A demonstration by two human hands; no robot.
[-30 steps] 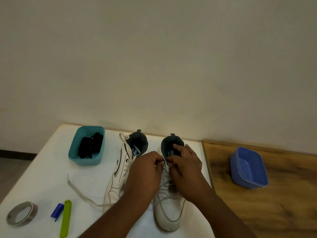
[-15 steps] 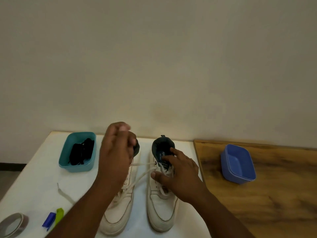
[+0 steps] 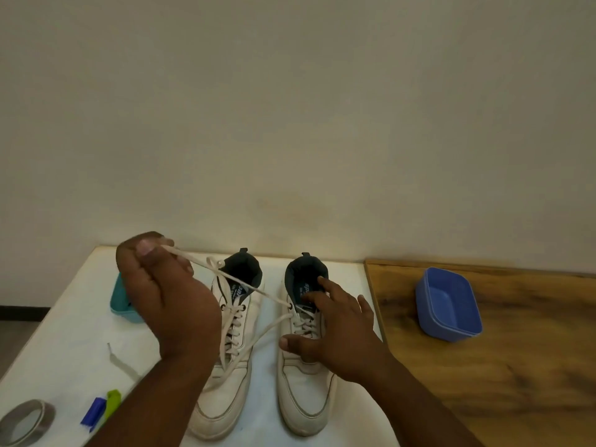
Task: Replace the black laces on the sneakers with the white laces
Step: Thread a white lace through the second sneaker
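Two white sneakers stand side by side on the white table, toes toward me. The left sneaker (image 3: pixel 227 379) is laced in white. The right sneaker (image 3: pixel 301 391) has a white lace (image 3: pixel 258 290) running taut from an upper eyelet up and left to my left hand (image 3: pixel 161 295), which pinches its end above the table. My right hand (image 3: pixel 338 330) rests spread on the right sneaker's tongue and lacing, fingers straight. The teal tub (image 3: pixel 121 306) of black laces is mostly hidden behind my left hand.
An empty blue tub (image 3: pixel 450 306) sits on the wooden surface (image 3: pixel 516 366) to the right. At the table's front left lie a tape roll (image 3: pixel 25 425), a blue clip (image 3: pixel 93 414) and a green clip (image 3: pixel 113 403). A loose lace end (image 3: pixel 119 361) trails there. The wall stands close behind.
My left hand has risen and pulled further left and back, drawing the white lace taut out of the right sneaker. My right hand stays pressed on that sneaker.
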